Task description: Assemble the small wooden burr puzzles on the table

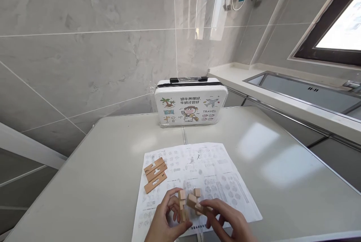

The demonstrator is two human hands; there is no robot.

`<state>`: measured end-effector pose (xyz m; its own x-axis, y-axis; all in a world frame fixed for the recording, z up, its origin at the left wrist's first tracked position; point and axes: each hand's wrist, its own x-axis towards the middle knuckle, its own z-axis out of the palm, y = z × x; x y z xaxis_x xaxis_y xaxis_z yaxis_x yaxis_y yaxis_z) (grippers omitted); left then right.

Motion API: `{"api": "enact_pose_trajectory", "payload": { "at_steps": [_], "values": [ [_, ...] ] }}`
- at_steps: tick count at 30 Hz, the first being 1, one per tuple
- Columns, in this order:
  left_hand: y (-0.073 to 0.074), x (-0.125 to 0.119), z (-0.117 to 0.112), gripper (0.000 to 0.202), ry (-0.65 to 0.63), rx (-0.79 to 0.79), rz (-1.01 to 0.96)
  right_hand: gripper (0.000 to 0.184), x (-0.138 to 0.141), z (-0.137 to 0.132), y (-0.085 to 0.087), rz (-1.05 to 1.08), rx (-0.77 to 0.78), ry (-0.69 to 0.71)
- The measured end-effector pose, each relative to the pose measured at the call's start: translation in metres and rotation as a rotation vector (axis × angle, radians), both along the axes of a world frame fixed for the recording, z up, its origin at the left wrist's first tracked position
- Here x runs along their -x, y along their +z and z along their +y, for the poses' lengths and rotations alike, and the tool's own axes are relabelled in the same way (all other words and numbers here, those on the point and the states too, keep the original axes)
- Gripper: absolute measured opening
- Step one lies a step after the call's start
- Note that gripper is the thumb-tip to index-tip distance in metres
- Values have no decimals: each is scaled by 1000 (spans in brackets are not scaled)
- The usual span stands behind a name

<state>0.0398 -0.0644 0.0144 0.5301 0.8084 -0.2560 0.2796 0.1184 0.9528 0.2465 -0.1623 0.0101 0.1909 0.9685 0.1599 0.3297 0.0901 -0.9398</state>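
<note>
My left hand (168, 217) grips a notched wooden puzzle piece (182, 205) upright, thumb at its lower end and a finger at the top. My right hand (228, 217) pinches another notched wooden piece (192, 200), tilted, its block end pointing at the left one with a small gap between. Behind the right piece a further small wooden block (197, 192) shows, partly covered; what it belongs to is hidden. Under both hands lies a printed white sheet (203, 163). On its left part rest several flat wooden pieces (155, 174) with cut-out slots and pencil-like marks.
A white carry case (191, 106) with cartoon prints and a black handle stands at the back of the white table (113, 182), near the tiled wall. To the right runs a counter with a sink (304, 88), below a window (338, 27).
</note>
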Motion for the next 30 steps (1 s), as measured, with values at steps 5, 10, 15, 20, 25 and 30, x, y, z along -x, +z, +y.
{"api": "enact_pose_trajectory", "payload": {
  "at_steps": [5, 10, 15, 20, 25, 30],
  "values": [
    [-3, 0, -4, 77, 16, 22, -27, 38, 14, 12, 8, 64, 99, 42],
    [5, -1, -7, 79, 15, 56, 15, 38, 19, 20, 6, 49, 160, 81],
    [2, 3, -6, 81, -14, 60, 11, 35, 16, 21, 7, 1, 154, 73],
    [-6, 9, -3, 82, -78, -17, 97, 41, 18, 22, 9, -28, 178, 10],
    [-3, 7, -2, 80, -67, 12, 36, 38, 11, 22, 7, 0, 187, 4],
    [-5, 4, -2, 78, -4, 31, -11, 29, -1, 14, -8, -186, 207, -114]
  ]
}}
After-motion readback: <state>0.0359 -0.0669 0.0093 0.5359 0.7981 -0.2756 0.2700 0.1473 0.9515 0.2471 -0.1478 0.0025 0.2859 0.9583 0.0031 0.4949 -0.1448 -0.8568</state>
